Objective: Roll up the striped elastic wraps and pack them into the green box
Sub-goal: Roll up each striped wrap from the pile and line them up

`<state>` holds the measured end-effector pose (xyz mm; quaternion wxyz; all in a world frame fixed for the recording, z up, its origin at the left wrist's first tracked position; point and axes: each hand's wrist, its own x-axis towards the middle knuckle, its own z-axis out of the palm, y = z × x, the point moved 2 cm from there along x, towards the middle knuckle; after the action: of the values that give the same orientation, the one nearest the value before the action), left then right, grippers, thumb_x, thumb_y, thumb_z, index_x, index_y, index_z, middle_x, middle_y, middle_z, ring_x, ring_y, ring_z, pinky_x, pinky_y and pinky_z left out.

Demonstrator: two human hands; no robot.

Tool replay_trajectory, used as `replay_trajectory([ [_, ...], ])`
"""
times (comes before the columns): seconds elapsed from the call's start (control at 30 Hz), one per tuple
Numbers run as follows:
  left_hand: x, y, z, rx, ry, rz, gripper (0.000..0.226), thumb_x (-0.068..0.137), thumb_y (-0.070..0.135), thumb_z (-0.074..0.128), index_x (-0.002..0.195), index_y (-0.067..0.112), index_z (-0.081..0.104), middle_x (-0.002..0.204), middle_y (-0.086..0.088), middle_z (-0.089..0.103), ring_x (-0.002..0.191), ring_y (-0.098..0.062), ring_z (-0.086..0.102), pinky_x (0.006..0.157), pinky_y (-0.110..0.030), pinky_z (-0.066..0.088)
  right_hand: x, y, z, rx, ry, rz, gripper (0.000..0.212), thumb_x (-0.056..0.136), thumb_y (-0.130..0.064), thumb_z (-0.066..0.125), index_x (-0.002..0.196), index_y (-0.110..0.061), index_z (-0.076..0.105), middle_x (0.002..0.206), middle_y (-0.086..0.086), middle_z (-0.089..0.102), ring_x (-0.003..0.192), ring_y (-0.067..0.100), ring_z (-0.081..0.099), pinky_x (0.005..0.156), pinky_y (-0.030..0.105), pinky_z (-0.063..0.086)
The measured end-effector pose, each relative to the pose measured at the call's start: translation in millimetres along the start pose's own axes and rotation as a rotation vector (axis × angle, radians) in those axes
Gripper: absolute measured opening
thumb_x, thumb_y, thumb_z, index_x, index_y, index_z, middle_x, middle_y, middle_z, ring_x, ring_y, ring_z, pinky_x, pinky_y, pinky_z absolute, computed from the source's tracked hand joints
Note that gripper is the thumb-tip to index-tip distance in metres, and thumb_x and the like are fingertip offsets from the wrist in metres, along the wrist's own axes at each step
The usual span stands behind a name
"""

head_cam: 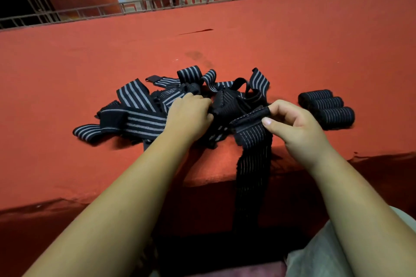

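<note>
Red table [292,51]: left hand [191,114] and right hand [292,121] pinch the starting coil of a striped wrap [252,137], its tail hanging off the edge, seemingly to feed freely; finished rolls [326,108] wait aside.

Black wraps with grey stripes lie in a loose, tangled pile [139,105] on the red table [292,40]. One wrap [253,139], its top end turned into a small started roll, is pinched by the right hand [290,119] and gripped at the other end by the left hand [189,117]. Its tail hangs over the near edge. Three finished rolls [326,108] lie side by side, touching, just right of the pile.
</note>
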<state>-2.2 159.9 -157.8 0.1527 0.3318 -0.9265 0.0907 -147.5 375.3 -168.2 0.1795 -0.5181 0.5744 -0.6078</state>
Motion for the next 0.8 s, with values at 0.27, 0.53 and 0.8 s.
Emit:
replay_trajectory([
  [0.27,33.3,-55.8,-16.8,-0.205,0.064,-0.471,0.027,0.093,0.016,0.055,0.109,0.019,0.077,0.111,-0.017,0.073,0.102,-0.042,0.068,0.075,-0.041,0.05,3.3,6.4,-20.4,0.174,0.021,0.148,0.014,0.087,-0.018,0.063,0.077,-0.01,0.058,0.078,0.008,0.055,0.074,0.02,0.05,0.066,0.035,0.038],
  [0.53,37.3,-77.1,-29.4,-0.337,0.059,-0.689,0.015,0.091,0.005,0.058,0.091,-0.003,0.07,0.074,-0.016,0.058,0.068,-0.035,0.05,0.068,-0.037,0.039,-5.6,-11.6,-26.6,0.327,0.001,0.184,0.012,0.083,-0.014,0.06,0.077,-0.003,0.059,0.069,0.011,0.053,0.059,0.017,0.05,0.053,0.026,0.041],
  [0.8,-23.0,-3.1,-76.3,-0.682,0.073,-0.415,0.021,0.095,0.027,0.062,0.107,0.019,0.076,0.097,-0.001,0.075,0.084,-0.026,0.071,0.073,-0.037,0.056,-17.4,-28.3,-0.1,0.42,-0.027,0.156,0.006,0.095,-0.01,0.065,0.094,-0.009,0.07,0.09,0.01,0.068,0.082,0.02,0.063,0.072,0.027,0.051],
])
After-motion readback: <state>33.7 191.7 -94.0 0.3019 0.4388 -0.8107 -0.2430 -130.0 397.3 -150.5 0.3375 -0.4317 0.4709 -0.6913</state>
